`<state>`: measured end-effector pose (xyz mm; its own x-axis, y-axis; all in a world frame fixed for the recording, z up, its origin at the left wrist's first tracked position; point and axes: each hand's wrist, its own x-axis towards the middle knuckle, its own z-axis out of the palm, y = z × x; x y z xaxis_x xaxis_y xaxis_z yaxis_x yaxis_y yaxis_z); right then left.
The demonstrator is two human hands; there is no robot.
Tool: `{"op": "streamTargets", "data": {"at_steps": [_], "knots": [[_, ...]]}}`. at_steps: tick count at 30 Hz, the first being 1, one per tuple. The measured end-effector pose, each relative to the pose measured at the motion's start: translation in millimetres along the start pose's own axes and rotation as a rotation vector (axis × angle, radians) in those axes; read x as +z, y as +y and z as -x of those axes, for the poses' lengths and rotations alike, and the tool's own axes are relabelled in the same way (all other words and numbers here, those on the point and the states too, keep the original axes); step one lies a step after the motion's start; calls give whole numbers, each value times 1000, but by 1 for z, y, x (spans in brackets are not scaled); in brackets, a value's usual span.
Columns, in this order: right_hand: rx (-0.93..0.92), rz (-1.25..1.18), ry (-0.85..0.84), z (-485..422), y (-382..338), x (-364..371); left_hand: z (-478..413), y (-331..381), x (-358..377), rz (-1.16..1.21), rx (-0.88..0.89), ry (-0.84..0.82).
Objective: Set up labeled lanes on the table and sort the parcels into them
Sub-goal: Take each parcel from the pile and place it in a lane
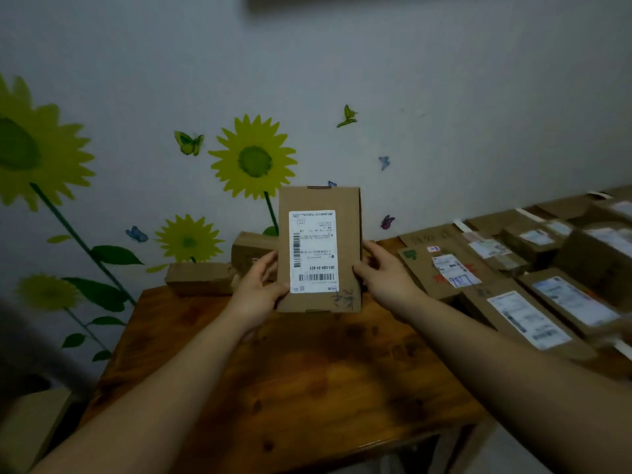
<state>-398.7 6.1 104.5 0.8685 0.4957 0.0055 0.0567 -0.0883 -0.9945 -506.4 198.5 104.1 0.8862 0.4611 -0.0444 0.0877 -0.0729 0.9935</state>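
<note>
Both hands are up over the middle of the wooden table (pixel 307 378), holding one flat cardboard parcel (pixel 345 234) upright and clear of the tabletop, with its shipping label (pixel 313 251) facing the camera. The left hand (pixel 258 290) grips the parcel's left edge low down, thumb on the front and fingers curled behind. The right hand (pixel 384 278) grips the right edge the same way. Judged step: reading the label to choose a lane. Along the table's right side, many labelled parcels (pixel 526 318) lie flat in rows running toward the far right corner, among them a parcel with blue handwriting (pixel 456 273). Pale strips (pixel 461 226) between the rows are probably lane dividers, but blur there prevents confirming this, and no lane text is legible. Judgement: lane setup and most of the sorting are done. Left to sort, as far as visible: the held parcel, plus a low cardboard box (pixel 201 278) and a second box (pixel 251 249) at the table's far left edge by the wall. Another carton (pixel 30 425) sits off the table at lower left, contents unknown.
</note>
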Motion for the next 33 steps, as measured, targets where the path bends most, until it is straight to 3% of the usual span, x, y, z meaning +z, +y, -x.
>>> {"op": "streamTargets", "data": {"at_steps": [11, 16, 21, 26, 33], "knots": [[76, -65, 207, 62, 11, -36, 9, -5, 28, 61, -179, -295], [98, 80, 227, 101, 31, -53, 32, -24, 75, -98, -168, -275], [146, 223, 151, 128, 42, -76, 48, -29, 127, -51, -187, -288], [102, 176, 193, 150, 45, -134, 54, -18, 184, -68, -199, -356], [10, 328, 379, 202, 60, -268, 78, -7, 327, -156, -130, -437]]}}
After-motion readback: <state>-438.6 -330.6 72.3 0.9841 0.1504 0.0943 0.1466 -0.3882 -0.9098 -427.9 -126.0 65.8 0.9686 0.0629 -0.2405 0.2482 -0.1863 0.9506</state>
